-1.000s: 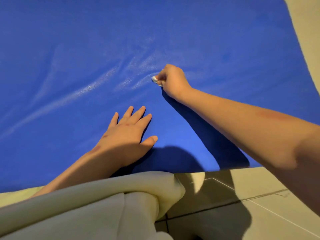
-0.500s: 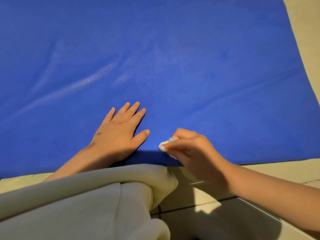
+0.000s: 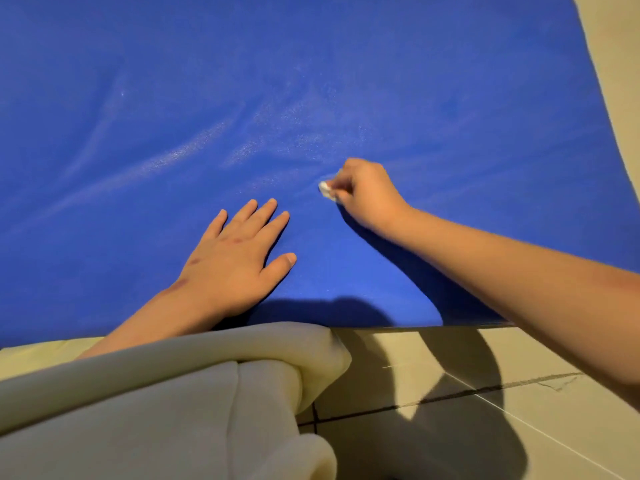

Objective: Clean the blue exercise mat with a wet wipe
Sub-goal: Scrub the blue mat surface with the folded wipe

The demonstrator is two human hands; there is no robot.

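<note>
Under both hands: blue mat (image 3: 381, 64), spread flat on the tiled floor (image 3: 519, 427), its near edge crossed by both forearms.
Left hand (image 3: 235, 258): palm down, fingers straight and spread, pressing flat on the mat.
Right hand (image 3: 367, 195): fingers curled, pinching a small white wipe (image 3: 325, 189) against the mat.
Wipe: bunched at the right fingertips, just beyond and right of the left fingertips, apart from them.
Beyond the left hand: pale streaks (image 3: 166, 161) across the mat.
Behind the left wrist: knee (image 3: 156, 410) in pale cloth.
</note>
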